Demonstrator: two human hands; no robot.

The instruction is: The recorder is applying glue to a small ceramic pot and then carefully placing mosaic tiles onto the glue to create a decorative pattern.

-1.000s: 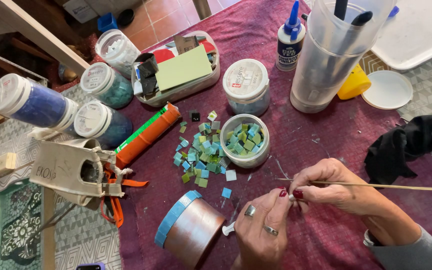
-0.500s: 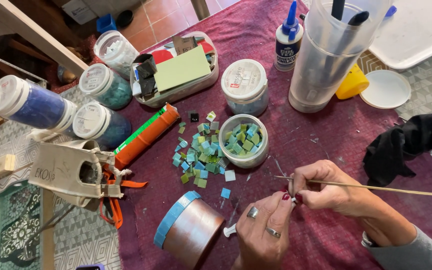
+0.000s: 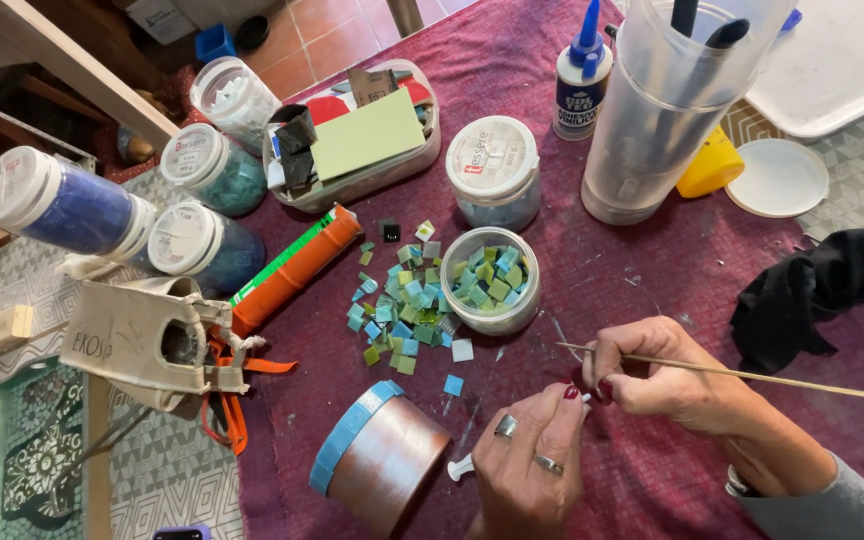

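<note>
Maroon felt-like cloth covers the bench, its weave coarse and dusted with chips. Just below the small round bowl of green and blue square tiles, the right hand pinches a thin wooden stick in closed fingers, the stick running out past the bowl's right. Touching it, the left hand, ringed, curls its fingers around a small white piece. Left of the hands lies a copper-coloured cylinder banded in blue tape. Loose tiles crowd the bowl's left side; open cloth remains to its right.
</note>
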